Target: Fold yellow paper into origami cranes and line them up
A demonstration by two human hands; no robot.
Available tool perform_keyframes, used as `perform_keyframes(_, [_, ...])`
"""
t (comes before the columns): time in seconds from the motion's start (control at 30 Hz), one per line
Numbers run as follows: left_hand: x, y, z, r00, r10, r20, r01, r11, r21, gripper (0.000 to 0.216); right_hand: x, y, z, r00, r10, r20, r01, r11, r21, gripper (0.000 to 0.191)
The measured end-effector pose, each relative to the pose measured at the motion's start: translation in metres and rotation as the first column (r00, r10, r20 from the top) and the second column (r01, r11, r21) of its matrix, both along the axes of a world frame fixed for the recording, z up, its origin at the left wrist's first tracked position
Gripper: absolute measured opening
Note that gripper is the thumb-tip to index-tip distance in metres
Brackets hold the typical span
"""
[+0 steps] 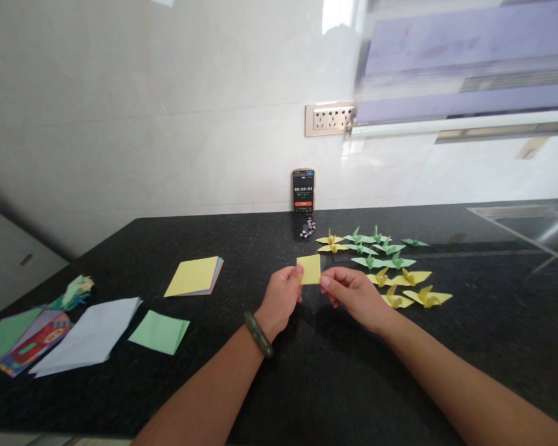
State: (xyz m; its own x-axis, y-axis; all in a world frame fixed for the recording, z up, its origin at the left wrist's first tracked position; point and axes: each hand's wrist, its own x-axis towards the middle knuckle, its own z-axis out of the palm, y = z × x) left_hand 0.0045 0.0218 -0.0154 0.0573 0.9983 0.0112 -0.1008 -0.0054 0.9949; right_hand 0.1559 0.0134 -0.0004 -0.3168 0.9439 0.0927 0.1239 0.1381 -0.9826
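Between my two hands, above the dark countertop, is a small yellow paper square. My left hand, below a dark bangle on the wrist, pinches the paper's left edge with the thumb on top. On the other side, my right hand grips the lower right corner between thumb and fingers. Whether the square has several folded layers I cannot tell. Just right of that hand stand folded yellow paper cranes and green paper cranes, set out in loose rows.
A stack of coloured paper, a green sheet, white sheets and a colourful packet lie on the left. Against the wall leans a phone showing a timer, with a beaded strap before it. A sink is at far right.
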Motion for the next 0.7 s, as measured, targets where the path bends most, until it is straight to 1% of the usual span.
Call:
perform_keyframes(0.13, [0.0007,-0.0003,-0.0001,0.994,-0.037,0.099,0.043,0.998,-0.055,0.043,0.0005,0.0011,-0.002,1.0,-0.003,0.013,0.003,1.0,0.016,0.034])
perform_keyframes(0.2, [0.0011,-0.0006,-0.0005,0.991,-0.048,0.124,0.058,0.996,-0.075,0.044,0.0012,0.0017,-0.0041,1.0,0.006,0.015,-0.007,1.0,0.026,0.033])
perform_keyframes(0.33, [0.0015,-0.0013,-0.0003,0.991,-0.05,0.128,0.059,0.996,-0.071,0.044,0.002,0.0022,-0.0059,1.0,0.023,0.007,-0.023,0.999,0.028,0.033])
perform_keyframes(0.5, [0.0014,-0.001,0.0003,0.992,-0.042,0.117,0.048,0.997,-0.054,0.043,0.0012,0.0019,-0.0029,1.0,0.021,0.016,-0.022,1.0,0.023,0.032])
perform_keyframes(0.63, [0.0016,-0.0003,-0.0005,0.993,-0.031,0.115,0.039,0.997,-0.067,0.044,0.0004,0.0016,-0.0015,1.0,0.014,0.019,-0.014,1.0,0.018,0.031])
perform_keyframes(0.7, [0.0016,0.0,-0.0007,0.993,-0.031,0.11,0.039,0.997,-0.07,0.044,0.0001,0.0016,-0.0018,1.0,-0.007,0.025,0.006,1.0,0.011,0.027])
